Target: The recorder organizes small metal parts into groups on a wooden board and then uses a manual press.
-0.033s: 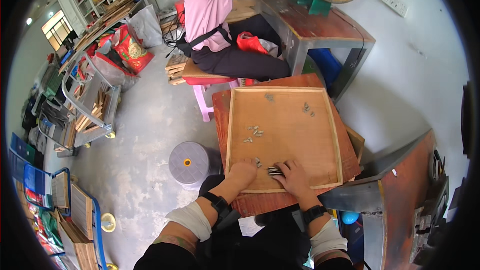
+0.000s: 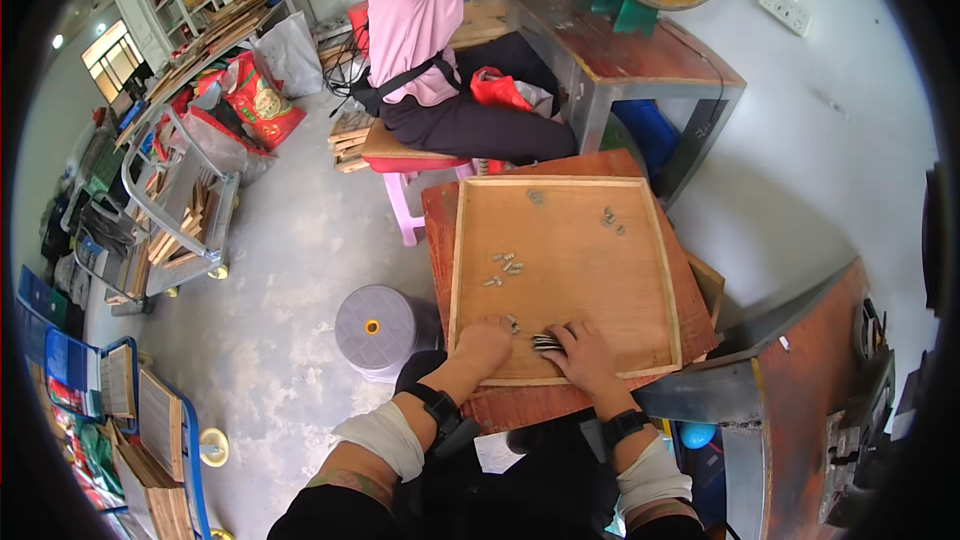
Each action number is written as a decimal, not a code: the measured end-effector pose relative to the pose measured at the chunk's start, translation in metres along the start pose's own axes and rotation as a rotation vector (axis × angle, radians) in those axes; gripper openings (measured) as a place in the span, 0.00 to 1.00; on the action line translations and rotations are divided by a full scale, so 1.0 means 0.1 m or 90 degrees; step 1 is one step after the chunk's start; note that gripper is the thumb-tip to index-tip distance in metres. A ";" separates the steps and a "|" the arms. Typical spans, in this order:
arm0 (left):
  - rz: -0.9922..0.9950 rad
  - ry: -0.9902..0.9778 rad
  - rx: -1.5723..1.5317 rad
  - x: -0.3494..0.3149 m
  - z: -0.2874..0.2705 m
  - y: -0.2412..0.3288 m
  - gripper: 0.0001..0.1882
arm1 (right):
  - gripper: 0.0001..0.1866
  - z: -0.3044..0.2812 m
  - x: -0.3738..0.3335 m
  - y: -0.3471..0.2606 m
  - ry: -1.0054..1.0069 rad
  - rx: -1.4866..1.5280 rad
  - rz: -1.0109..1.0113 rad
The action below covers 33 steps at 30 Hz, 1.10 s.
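Little differs from the earlier frame: both hands keep their places, and the small metal pieces [image 2: 508, 265] lie in the same loose clusters at left, far and far right in the wooden tray [image 2: 590, 290] on the reddish counter [image 2: 520, 410]. The left hand [image 2: 484, 345] rests palm down, near left, beside a little cluster; its fingers are curled, grip unclear. The right hand [image 2: 585, 353] bends narrowed fingers against a dark striped bunch [image 2: 547, 342]; whether they pinch it, I cannot tell.
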State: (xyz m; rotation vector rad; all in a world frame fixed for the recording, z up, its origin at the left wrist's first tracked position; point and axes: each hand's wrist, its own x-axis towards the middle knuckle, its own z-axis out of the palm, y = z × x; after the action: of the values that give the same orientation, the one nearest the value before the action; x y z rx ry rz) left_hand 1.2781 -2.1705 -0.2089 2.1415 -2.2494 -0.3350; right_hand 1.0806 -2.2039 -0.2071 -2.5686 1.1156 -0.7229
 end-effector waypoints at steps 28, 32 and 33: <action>-0.406 -0.029 -1.428 -0.58 -0.75 -0.73 0.09 | 0.18 0.02 0.18 -0.24 -0.201 -0.227 0.162; -0.415 -0.074 -1.395 -0.27 -0.94 -0.86 0.11 | 0.17 0.03 0.33 -0.21 -0.265 -0.155 0.234; -0.403 -0.073 -1.390 -0.20 -0.99 -0.93 0.12 | 0.17 0.03 0.37 -0.16 -0.276 -0.156 0.242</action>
State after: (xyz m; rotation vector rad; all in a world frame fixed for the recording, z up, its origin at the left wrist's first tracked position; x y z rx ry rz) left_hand 1.3865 -2.1680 -0.1249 1.0855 -0.0857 -1.6763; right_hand 1.1132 -2.2205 -0.1906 -2.4116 1.5367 0.0622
